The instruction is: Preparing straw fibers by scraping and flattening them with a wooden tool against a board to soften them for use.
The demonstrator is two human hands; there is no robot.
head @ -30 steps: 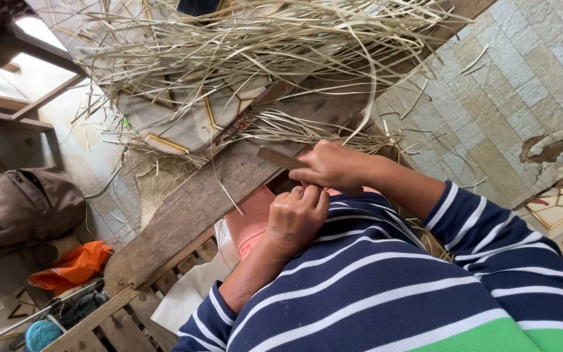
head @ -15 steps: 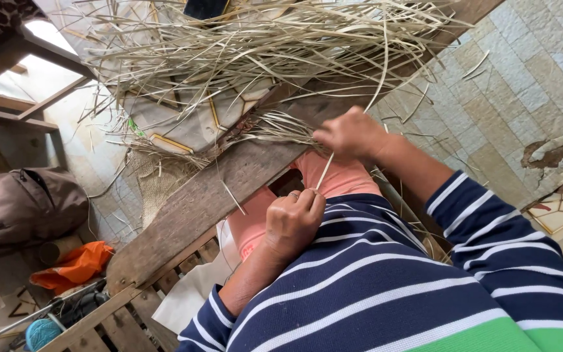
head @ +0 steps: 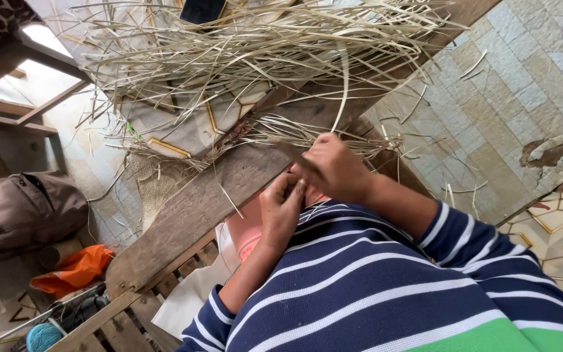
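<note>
Together, both hands (head: 307, 189) pinching dried strip (head: 343, 98), wooden plank (head: 184, 215)

1. Pale tan dried straw strips (head: 255, 45), heaped loosely.
2. Weathered grey-brown wooden plank (head: 197, 202).
3. Navy long-sleeved shirt (head: 373, 287) with thin white stripes, one green band at the hem.
4. Beige tiled floor (head: 509, 98), brick pattern, with a brown chipped patch.
5. Crumpled bright orange cloth (head: 73, 268).
6. Soft brown bag (head: 21, 208).
7. Teal yarn ball (head: 42, 337).
8. Pink fabric (head: 250, 225) under the hands.
</note>
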